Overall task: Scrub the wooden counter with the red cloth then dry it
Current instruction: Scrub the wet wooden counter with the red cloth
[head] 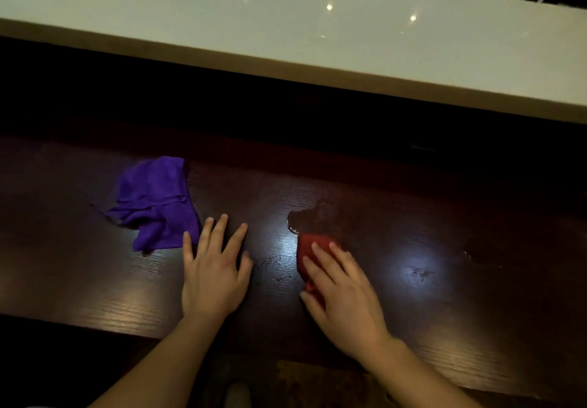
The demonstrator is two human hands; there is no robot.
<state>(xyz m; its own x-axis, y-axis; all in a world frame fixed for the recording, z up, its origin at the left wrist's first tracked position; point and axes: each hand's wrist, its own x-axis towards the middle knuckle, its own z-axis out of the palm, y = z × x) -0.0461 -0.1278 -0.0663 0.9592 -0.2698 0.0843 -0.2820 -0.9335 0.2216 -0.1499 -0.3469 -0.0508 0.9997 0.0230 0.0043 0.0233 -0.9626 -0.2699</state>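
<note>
The dark wooden counter (413, 296) runs across the view. My right hand (341, 293) presses flat on the bunched red cloth (309, 245), which shows past my fingertips. Just beyond the cloth lies a wet patch (313, 217) with a shiny edge. My left hand (214, 268) rests flat on the wood, fingers spread, holding nothing. Its little finger touches the near corner of a crumpled purple cloth (155, 204) that lies to the left.
A raised white countertop (286, 26) runs along the back, above a dark recess. A second wet mark (479, 253) sits on the wood at the right. The counter's near edge (95, 325) crosses the bottom, with floor below it.
</note>
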